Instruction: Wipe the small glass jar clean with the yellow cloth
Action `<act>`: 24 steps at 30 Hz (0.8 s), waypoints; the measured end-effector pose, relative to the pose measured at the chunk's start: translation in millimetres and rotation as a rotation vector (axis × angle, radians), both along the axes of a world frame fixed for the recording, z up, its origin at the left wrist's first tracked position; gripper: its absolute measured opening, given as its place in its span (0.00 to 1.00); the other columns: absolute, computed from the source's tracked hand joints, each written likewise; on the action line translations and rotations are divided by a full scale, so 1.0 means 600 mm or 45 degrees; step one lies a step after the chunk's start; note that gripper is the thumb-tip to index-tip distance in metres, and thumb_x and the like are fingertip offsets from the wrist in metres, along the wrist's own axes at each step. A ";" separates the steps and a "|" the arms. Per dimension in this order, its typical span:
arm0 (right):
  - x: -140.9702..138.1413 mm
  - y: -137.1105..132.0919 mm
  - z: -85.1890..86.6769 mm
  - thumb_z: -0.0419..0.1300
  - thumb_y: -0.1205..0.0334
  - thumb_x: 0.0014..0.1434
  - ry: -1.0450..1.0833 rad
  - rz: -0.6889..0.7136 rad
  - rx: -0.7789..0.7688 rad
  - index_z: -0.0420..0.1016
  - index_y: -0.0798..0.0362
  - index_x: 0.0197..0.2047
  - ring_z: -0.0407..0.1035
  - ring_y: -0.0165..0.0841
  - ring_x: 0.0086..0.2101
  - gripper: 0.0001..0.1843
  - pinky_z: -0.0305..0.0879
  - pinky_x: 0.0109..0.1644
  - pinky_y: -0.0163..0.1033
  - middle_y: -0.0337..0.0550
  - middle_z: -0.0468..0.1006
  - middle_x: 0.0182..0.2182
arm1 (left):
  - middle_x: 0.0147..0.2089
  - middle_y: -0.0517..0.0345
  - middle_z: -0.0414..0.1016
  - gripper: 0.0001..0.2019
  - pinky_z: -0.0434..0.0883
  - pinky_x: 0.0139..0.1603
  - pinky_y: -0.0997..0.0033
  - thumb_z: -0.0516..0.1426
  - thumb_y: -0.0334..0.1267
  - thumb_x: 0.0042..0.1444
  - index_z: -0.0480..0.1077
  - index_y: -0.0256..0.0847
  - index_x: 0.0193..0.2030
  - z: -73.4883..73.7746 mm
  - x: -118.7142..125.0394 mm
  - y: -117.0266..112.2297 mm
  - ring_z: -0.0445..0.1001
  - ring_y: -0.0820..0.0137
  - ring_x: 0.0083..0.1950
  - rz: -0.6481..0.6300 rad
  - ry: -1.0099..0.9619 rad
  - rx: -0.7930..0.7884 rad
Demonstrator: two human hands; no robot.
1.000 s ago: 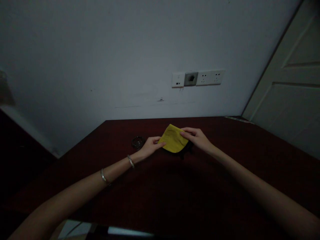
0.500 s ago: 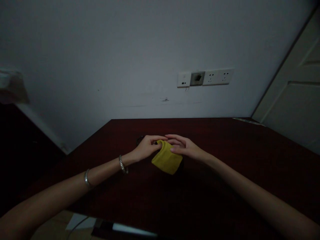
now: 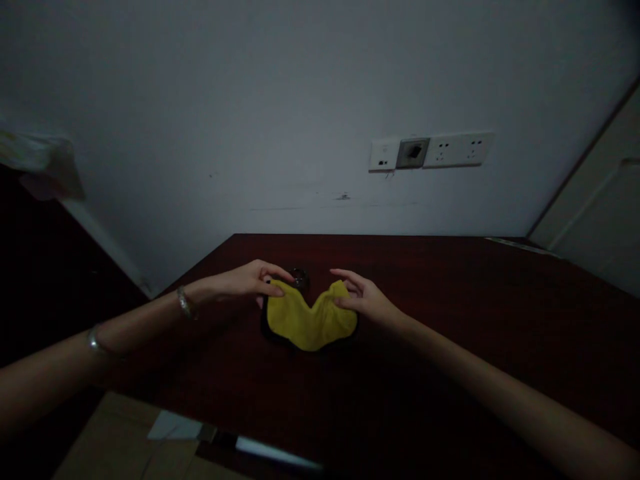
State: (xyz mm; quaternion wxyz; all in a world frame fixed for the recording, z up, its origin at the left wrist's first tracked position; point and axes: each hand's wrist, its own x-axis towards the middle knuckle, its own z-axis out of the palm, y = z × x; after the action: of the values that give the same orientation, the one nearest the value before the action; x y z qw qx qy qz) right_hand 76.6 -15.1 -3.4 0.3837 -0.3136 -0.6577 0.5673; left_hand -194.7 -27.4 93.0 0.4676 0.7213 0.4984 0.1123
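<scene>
A yellow cloth point(image 3: 311, 327) with a dark border hangs spread between my two hands, low over the dark red table. Its top edge sags into a V in the middle. My left hand point(image 3: 257, 280) pinches the upper left corner between thumb and fingers. At the upper right corner, my right hand point(image 3: 361, 293) grips the cloth with the thumb in front and fingers behind. Just right of my left fingertips lies a small dark, shiny looped thing point(image 3: 299, 277); its kind is unclear in the dim light.
The dark red table point(image 3: 425, 280) reaches back to a pale wall point(image 3: 300, 100) with a row of sockets point(image 3: 434, 152). A thin strip point(image 3: 523, 247) lies at the back right, near a white door point(image 3: 595, 213). Below the front edge, a white sheet point(image 3: 175, 425) shows.
My left hand has moved left, drawing the folded yellow cloth out wide. The dark border and the small looped thing behind it now show more. The view has shifted slightly left.
</scene>
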 end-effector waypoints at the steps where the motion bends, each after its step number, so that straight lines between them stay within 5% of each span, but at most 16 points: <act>1: -0.004 0.003 -0.011 0.64 0.64 0.47 -0.040 -0.007 -0.023 0.58 0.53 0.60 0.73 0.32 0.36 0.37 0.71 0.41 0.39 0.40 0.72 0.36 | 0.46 0.51 0.77 0.23 0.71 0.30 0.77 0.62 0.43 0.49 0.70 0.41 0.52 0.001 -0.022 0.009 0.75 0.70 0.36 -0.041 0.069 -0.066; 5: -0.034 0.007 -0.057 0.63 0.64 0.48 -0.205 -0.030 -0.042 0.57 0.50 0.60 0.70 0.29 0.26 0.35 0.68 0.23 0.33 0.40 0.70 0.35 | 0.43 0.50 0.77 0.21 0.73 0.31 0.75 0.59 0.45 0.50 0.71 0.37 0.49 -0.020 -0.092 0.049 0.76 0.67 0.38 -0.114 0.455 -0.081; 7: -0.053 0.007 -0.073 0.62 0.67 0.48 -0.251 -0.066 0.016 0.56 0.49 0.60 0.68 0.24 0.24 0.36 0.69 0.24 0.33 0.43 0.67 0.42 | 0.40 0.51 0.78 0.18 0.72 0.28 0.76 0.54 0.44 0.52 0.72 0.36 0.46 -0.039 -0.112 0.068 0.75 0.68 0.35 -0.183 0.781 0.091; 11: -0.077 0.011 -0.085 0.62 0.75 0.46 -0.341 -0.103 0.190 0.64 0.50 0.56 0.67 0.22 0.24 0.33 0.70 0.28 0.34 0.44 0.65 0.45 | 0.33 0.53 0.77 0.13 0.69 0.28 0.76 0.54 0.41 0.50 0.74 0.35 0.37 -0.065 -0.119 0.086 0.73 0.70 0.30 -0.192 0.984 0.263; 17: -0.065 0.029 -0.093 0.64 0.75 0.45 -0.391 -0.168 0.384 0.70 0.52 0.50 0.70 0.24 0.28 0.28 0.71 0.34 0.35 0.45 0.67 0.46 | 0.41 0.45 0.78 0.13 0.69 0.37 0.67 0.56 0.39 0.49 0.74 0.37 0.40 -0.070 -0.085 0.069 0.76 0.60 0.39 -0.054 1.319 0.652; 20: -0.034 0.044 -0.100 0.60 0.72 0.50 -0.401 -0.236 0.430 0.69 0.52 0.51 0.71 0.25 0.28 0.24 0.71 0.33 0.34 0.47 0.67 0.47 | 0.39 0.38 0.77 0.12 0.69 0.38 0.62 0.51 0.38 0.55 0.74 0.34 0.37 -0.057 -0.051 0.066 0.77 0.56 0.38 0.016 1.402 0.835; 24: 0.030 0.069 -0.099 0.53 0.76 0.52 -0.443 -0.376 0.558 0.70 0.52 0.50 0.71 0.26 0.32 0.22 0.71 0.39 0.36 0.48 0.68 0.48 | 0.36 0.43 0.78 0.19 0.68 0.36 0.66 0.45 0.44 0.62 0.73 0.37 0.39 -0.031 0.010 0.074 0.77 0.60 0.37 0.081 1.329 1.158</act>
State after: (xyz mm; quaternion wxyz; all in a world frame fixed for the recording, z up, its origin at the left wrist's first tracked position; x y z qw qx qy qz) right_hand 94.9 26.6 -63.0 0.4022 -0.4079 -0.7674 0.2881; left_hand -188.5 17.0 74.5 -0.1858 0.7904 0.5825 -0.0382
